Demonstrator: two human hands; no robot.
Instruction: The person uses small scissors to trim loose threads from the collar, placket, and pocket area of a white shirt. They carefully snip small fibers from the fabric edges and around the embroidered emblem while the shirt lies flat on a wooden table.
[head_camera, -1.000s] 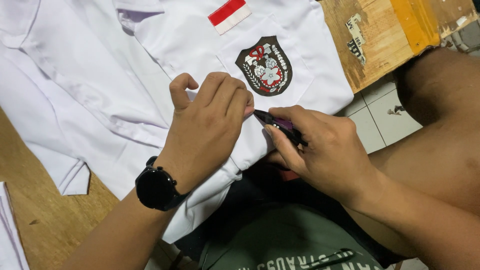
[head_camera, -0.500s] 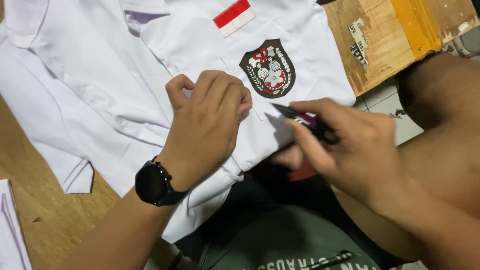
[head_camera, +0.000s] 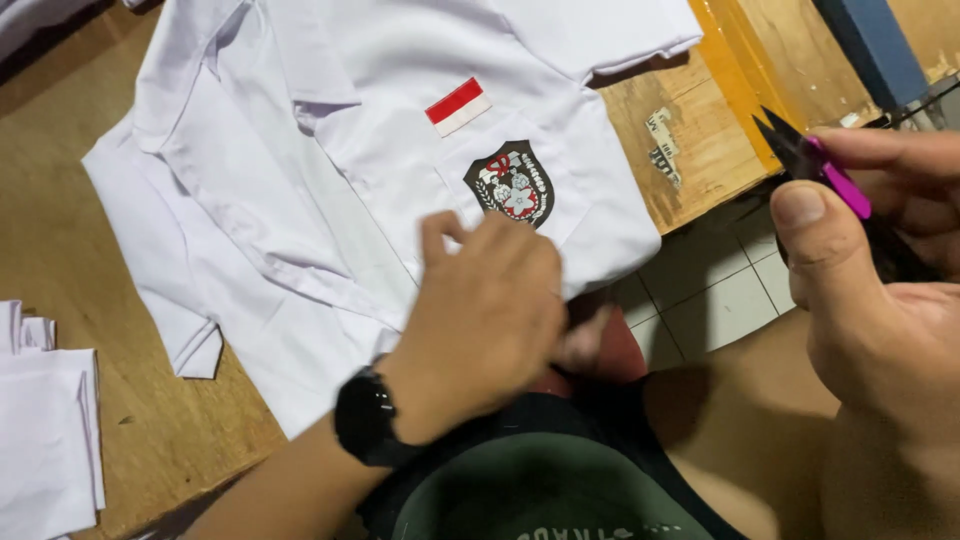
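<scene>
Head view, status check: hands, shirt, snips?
Left hand pressing white shirt near crest badge. Right hand holds thread snips clear of cloth. Nothing obstructing.

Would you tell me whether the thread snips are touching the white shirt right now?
Apart. The head view shows the thread snips in the right hand, lifted clear of the white shirt over tiled floor.

Lighting even and moderately bright, apparently from overhead. White shirt (head_camera: 330, 180) near glare at 12 o'clock, folds still readable. Soft shadows under the shirt edge on the worktop (head_camera: 120, 420). Right hand (head_camera: 880, 300) at 3 o'clock oversized, slightly soft. Dim at 6 o'clock.
</scene>
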